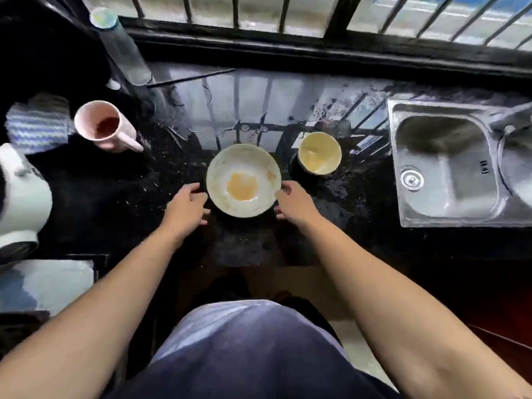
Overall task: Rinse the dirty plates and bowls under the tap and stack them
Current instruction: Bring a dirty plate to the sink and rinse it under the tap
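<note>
A white plate (243, 165) with an orange-brown stain in its middle lies on the dark wet counter (121, 197). My left hand (187, 205) is at its left rim and my right hand (293, 203) at its right rim, fingers apart and touching or nearly touching the edge; neither has lifted it. A small cream bowl (319, 152) with yellowish residue stands just right of the plate. The steel sink (443, 168) lies further right, with the tap (509, 120) at its far right edge.
A pink mug (105, 125) with dark dregs stands at the left, beside a striped blue cloth (34, 125). A white kettle-like appliance (20, 194) fills the far left. A clear bottle (121, 44) stands at the back left. Window bars run along the back.
</note>
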{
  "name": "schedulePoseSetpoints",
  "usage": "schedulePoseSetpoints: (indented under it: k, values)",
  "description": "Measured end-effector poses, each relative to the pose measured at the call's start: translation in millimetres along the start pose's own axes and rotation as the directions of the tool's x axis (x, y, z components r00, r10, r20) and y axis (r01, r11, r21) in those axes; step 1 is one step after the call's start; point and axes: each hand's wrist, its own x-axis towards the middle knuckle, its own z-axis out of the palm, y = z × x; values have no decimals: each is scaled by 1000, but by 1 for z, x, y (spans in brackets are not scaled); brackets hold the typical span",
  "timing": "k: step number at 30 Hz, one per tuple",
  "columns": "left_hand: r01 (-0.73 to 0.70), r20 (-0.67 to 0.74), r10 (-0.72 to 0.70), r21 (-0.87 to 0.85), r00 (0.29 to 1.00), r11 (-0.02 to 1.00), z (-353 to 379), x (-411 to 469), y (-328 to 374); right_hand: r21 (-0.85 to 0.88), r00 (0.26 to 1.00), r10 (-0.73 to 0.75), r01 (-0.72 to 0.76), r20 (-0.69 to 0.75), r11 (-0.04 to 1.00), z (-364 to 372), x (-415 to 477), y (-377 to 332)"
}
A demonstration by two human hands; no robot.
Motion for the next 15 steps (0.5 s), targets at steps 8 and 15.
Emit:
schedulePoseSetpoints:
  k: [8,15]
  values:
    - [10,63,-15,85,998,996,10,9,22,-81,998,18,-22,-60,996,-2,-13,-15]
    - [-51,267,4,170,964,984,44,-7,33,-18,982,14,-18,-187,1000,-54,-53,33]
